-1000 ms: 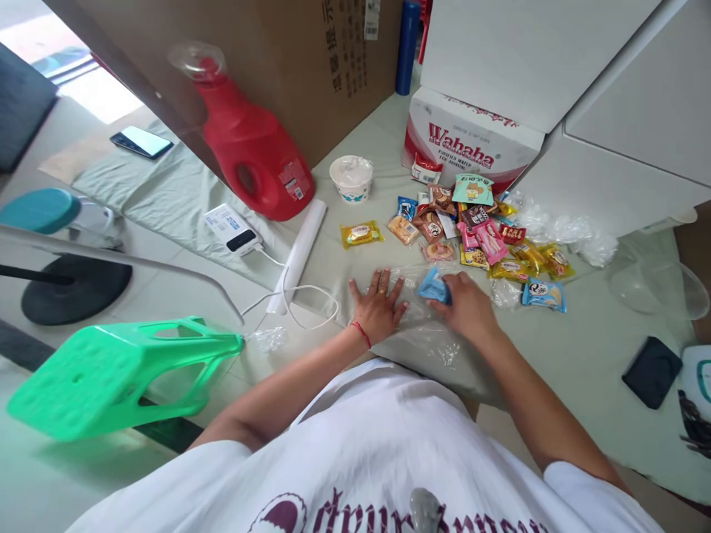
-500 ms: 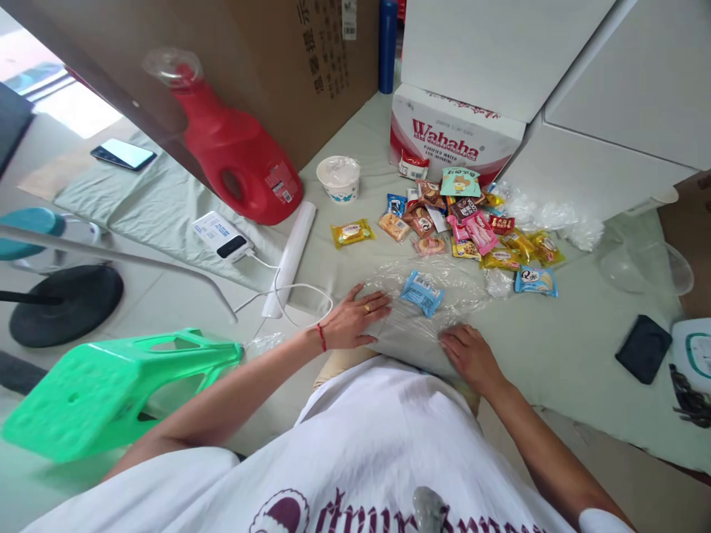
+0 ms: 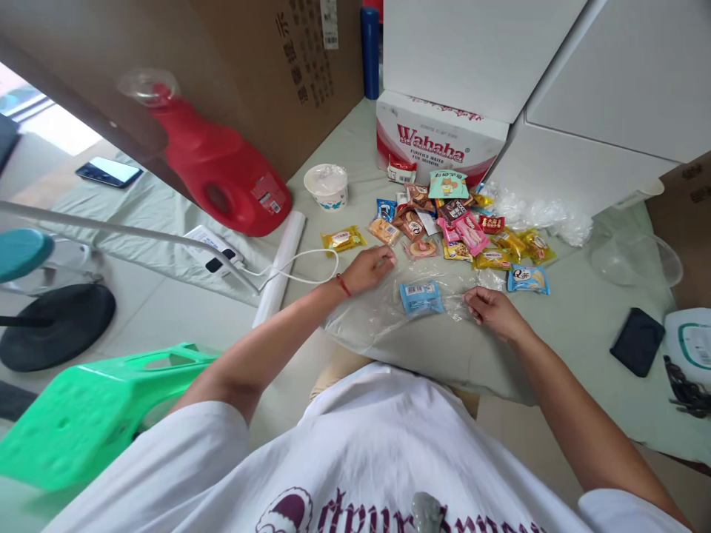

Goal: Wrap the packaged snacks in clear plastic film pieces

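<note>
A clear plastic bag (image 3: 373, 320) lies on the pale green cloth in front of me, with a blue snack packet (image 3: 421, 297) inside or on it. My left hand (image 3: 371, 267) is closed on the bag's far left edge, fingers curled. On the bag's right edge my right hand (image 3: 493, 311) pinches the film just right of the blue packet. A pile of several wrapped snacks (image 3: 462, 231) lies just beyond both hands, and a yellow packet (image 3: 344, 238) sits apart at its left.
A Wahaha box (image 3: 438, 141) and white cabinets stand behind the pile. A red jug (image 3: 219, 174), white cup (image 3: 327, 185), white roll (image 3: 279, 268) and power bank (image 3: 214, 252) with cable lie left. A green stool (image 3: 94, 414) is near left; a black pouch (image 3: 636, 342) and clear bowl (image 3: 636, 260) lie right.
My right hand let go of the blue packet, which now rests in the bag. Both hands left the bag's near part and took hold of its far left and right edges.
</note>
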### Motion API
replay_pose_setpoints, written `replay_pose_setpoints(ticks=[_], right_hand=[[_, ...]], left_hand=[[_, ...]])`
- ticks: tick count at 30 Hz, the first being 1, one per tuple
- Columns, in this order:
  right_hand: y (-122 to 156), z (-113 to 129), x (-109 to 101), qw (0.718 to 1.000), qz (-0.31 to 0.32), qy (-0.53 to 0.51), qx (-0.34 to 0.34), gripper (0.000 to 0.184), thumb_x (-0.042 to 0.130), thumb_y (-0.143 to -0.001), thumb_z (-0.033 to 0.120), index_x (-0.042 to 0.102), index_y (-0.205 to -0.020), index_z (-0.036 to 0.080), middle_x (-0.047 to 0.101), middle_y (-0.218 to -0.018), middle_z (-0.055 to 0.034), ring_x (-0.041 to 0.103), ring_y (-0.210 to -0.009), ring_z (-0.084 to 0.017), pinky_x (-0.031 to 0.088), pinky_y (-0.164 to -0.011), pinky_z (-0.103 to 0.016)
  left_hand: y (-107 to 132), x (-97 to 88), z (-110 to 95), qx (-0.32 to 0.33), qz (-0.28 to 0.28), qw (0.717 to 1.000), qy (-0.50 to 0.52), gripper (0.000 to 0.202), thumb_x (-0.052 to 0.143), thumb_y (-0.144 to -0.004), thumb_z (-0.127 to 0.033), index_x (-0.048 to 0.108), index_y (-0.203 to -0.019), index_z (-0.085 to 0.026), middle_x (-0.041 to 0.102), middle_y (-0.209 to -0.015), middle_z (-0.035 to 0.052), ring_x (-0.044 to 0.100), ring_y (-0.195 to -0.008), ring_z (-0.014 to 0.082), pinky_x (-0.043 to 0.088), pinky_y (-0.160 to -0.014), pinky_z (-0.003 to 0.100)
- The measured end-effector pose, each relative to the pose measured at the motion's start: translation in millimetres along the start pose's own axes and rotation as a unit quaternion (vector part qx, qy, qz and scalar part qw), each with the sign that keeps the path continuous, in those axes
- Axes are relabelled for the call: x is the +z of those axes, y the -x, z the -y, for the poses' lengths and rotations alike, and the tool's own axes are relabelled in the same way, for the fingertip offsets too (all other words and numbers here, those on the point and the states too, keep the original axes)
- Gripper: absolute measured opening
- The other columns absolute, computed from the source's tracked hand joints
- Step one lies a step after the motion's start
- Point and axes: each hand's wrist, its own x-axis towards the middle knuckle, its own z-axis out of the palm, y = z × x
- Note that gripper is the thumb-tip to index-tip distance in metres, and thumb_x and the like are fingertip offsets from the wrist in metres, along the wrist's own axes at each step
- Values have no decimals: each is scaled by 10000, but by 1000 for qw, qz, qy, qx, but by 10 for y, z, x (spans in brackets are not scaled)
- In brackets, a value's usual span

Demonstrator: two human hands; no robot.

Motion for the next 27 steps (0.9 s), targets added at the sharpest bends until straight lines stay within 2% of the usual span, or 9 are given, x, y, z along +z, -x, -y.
replay_pose_setpoints(ticks=[3,5,7,11,13,16,19,22,27], right_hand=[[-10,2,-21,1000,15,6,12,462,700,-750,640,651,-846,190,521,-639,40,444,-530,-110,391,-479,-248],[11,11,-47,1000,25,9,17,462,691,-766,639,655,-867,190,528,-650,37,455,-551,-112,400,-486,-240],[20,26,-85,999,36,11,24,459,686,-778,643,646,-865,193,526,-656,38,449,-557,-109,400,-488,-234],[-31,14,-164,997,59,21,40,458,680,-781,650,630,-858,202,497,-627,54,404,-519,-101,349,-463,-228],[-76,-10,-200,996,63,56,28,459,650,-798,654,644,-870,201,506,-617,51,400,-513,-106,334,-474,-231],[-142,29,-269,973,78,216,-20,397,591,-861,589,680,-828,204,587,-646,11,477,-566,-136,366,-555,-257],[-251,246,-327,897,-7,440,-44,340,547,-933,484,718,-840,206,677,-763,-68,575,-689,-199,382,-632,-300],[-489,553,-268,829,-100,542,-95,340,518,-985,430,750,-1044,189,716,-981,-154,624,-917,-287,421,-738,-352],[-1018,770,146,793,-28,598,-114,380,678,-918,474,773,-1086,146,671,-1142,-222,533,-1157,-396,434,-914,-468]], left_hand=[[116,39,-133,107,53,993,-1,633,619,-881,-700,647,-1256,-190,691,-1295,144,629,-1223,304,408,-1153,472],[343,97,-182,182,136,973,-38,855,728,-759,-756,582,-1423,-239,614,-1467,162,510,-1413,375,147,-1289,583],[560,161,-169,186,184,961,-85,862,729,-781,-731,541,-1491,-280,545,-1559,167,398,-1512,400,-37,-1280,647],[643,226,26,106,159,975,-114,371,523,-1006,-476,697,-1279,-296,695,-1391,98,542,-1408,288,11,-1299,596],[496,230,132,30,96,988,-118,326,453,-1023,-380,754,-1055,-261,785,-1110,71,674,-1172,243,182,-1281,544],[203,247,189,-143,12,976,-163,313,496,-974,-376,741,-879,-207,735,-838,90,673,-957,268,427,-1087,496],[0,309,108,-230,-55,950,-204,326,611,-899,-426,739,-1081,-187,712,-1096,161,587,-1148,364,452,-1004,519],[-79,395,-19,-252,-72,946,-190,613,699,-832,-485,625,-1362,-185,560,-1449,195,436,-1368,426,398,-1081,587],[-144,479,-112,-240,-28,955,-171,538,795,-758,-447,710,-1224,-191,366,-1651,170,170,-1558,470,224,-1206,663]])
